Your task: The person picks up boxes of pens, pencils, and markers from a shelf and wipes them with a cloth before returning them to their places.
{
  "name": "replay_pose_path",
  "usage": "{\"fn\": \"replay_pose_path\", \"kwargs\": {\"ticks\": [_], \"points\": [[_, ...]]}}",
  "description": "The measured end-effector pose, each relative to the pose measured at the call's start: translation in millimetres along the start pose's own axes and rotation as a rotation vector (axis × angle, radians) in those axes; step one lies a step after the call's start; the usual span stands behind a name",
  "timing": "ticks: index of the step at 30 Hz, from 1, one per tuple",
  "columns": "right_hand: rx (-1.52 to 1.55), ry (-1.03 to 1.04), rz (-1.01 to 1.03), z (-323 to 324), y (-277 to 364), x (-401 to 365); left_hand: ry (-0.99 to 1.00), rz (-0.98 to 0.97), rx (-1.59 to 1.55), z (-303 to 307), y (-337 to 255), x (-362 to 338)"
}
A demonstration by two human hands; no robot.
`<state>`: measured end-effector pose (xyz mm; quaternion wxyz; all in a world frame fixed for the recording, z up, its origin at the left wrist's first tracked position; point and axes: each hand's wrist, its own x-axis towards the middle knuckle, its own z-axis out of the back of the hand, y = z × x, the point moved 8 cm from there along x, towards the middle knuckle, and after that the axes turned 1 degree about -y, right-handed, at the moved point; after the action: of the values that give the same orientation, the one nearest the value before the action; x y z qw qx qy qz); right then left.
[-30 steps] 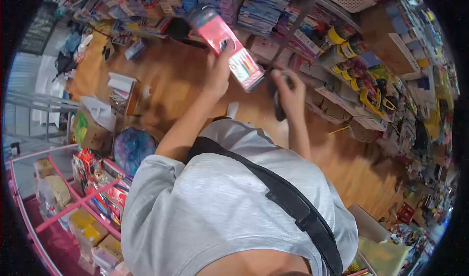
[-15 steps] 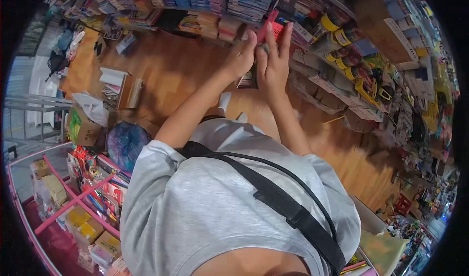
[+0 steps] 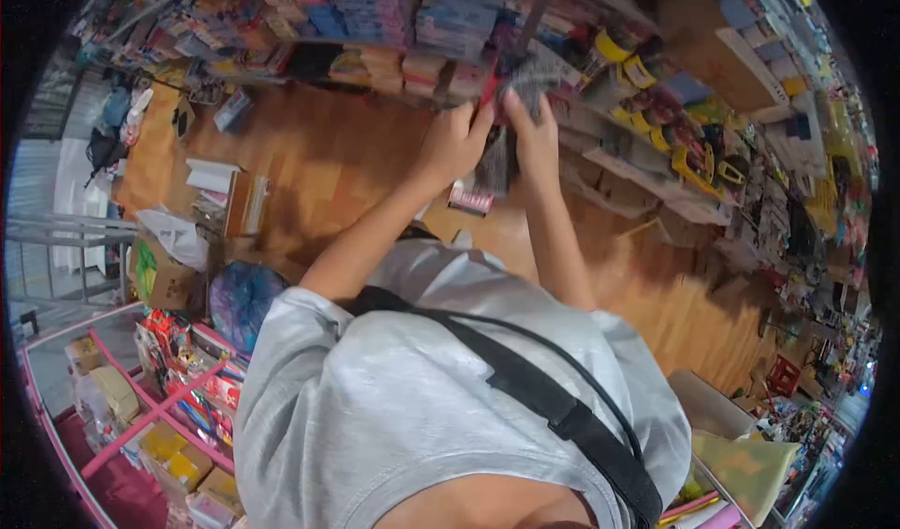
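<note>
Both hands are out in front of me over the wooden floor, close together. My left hand (image 3: 457, 143) is closed on the left side of a flat dark package (image 3: 497, 165) with a red edge; motion blurs its surface, and its kind does not show. My right hand (image 3: 536, 145) grips the opposite side, thumb raised along it. A grey speckled part (image 3: 536, 73) of what I hold shows above the right fingers. Just beneath the hands is a small box end (image 3: 470, 198) with a pink and white label.
Stacked books (image 3: 366, 4) line the shelf ahead. Rolls with yellow rims (image 3: 640, 70) and a cardboard box (image 3: 712, 51) fill the right shelves. A blue-purple round bundle (image 3: 246, 306) and an open carton (image 3: 169, 276) stand at left, near a pink-framed display case (image 3: 141, 398).
The hands have come slightly down and closer to my body. The package's red printed face has turned away, leaving a red edge and a dark side in view. The right fingers have curled in.
</note>
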<state>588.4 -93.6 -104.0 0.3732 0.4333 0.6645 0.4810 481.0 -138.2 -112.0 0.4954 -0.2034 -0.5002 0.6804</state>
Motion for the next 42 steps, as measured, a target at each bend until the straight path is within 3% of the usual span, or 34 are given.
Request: {"fn": "replay_pose_path", "kwargs": {"ticks": [1, 4, 6, 7, 9, 10, 14, 15, 17, 18, 20, 23, 24, 26, 28, 29, 31, 33, 36, 40, 42], "points": [[-0.002, 0.029, 0.031, -3, 0, 3, 0.002, 0.026, 0.177, 2, 7, 2], [0.089, 0.081, -0.056, -12, 8, 6, -0.077, -0.072, 0.221, 3, 6, 12], [0.097, 0.116, -0.040, -19, 7, 23, -0.272, -0.103, 0.109, 17, 3, 19], [0.013, 0.124, -0.050, -24, 9, 29, -0.296, -0.110, 0.080, 27, -7, 24], [-0.078, 0.163, -0.015, -39, 9, 41, -0.235, 0.055, -0.057, 41, 5, 45], [-0.098, 0.182, -0.034, -47, 0, 49, -0.312, -0.085, -0.123, 52, 3, 60], [-0.175, 0.294, -0.124, -95, -24, 69, -0.434, -0.122, -0.285, 105, 18, 118], [-0.237, 0.283, -0.017, -110, -20, 78, -0.454, -0.131, -0.278, 116, 25, 133], [-0.236, 0.231, -0.102, -127, -19, 98, -0.404, -0.218, -0.268, 122, 32, 157], [-0.156, 0.102, -0.127, -127, -26, 112, -0.389, -0.257, -0.249, 120, 34, 164], [-0.050, 0.173, -0.120, -150, -20, 138, -0.308, -0.207, -0.497, 137, 16, 173], [-0.054, 0.278, -0.092, -185, -7, 148, -0.495, -0.504, -0.185, 185, 3, 193], [-0.172, 0.354, -0.129, -196, 7, 144, -0.493, -0.445, -0.292, 202, 1, 200], [-0.283, 0.575, 0.101, -217, 7, 149, -0.496, -0.326, -0.556, 243, -13, 213], [-0.142, 0.615, 0.006, -224, -3, 153, -0.626, -0.388, -0.510, 303, -40, 231], [-0.052, 0.630, -0.011, -225, -7, 156, -0.732, -0.469, -0.276, 338, -58, 243], [-0.007, 0.500, -0.031, -212, -13, 167, -0.758, -0.552, 0.059, 392, -100, 280], [0.141, 0.311, -0.037, -198, -18, 172, -0.671, -0.596, 0.293, 415, -124, 319], [0.134, 0.216, -0.005, -176, -22, 176, -0.437, -0.524, 0.626, 410, -125, 399], [0.302, -0.011, -0.015, -159, -7, 157, -0.152, -0.369, 0.890, 376, -80, 479], [0.348, -0.021, -0.009, -128, -39, 163, -0.069, -0.329, 0.977, 364, -61, 502]]}}
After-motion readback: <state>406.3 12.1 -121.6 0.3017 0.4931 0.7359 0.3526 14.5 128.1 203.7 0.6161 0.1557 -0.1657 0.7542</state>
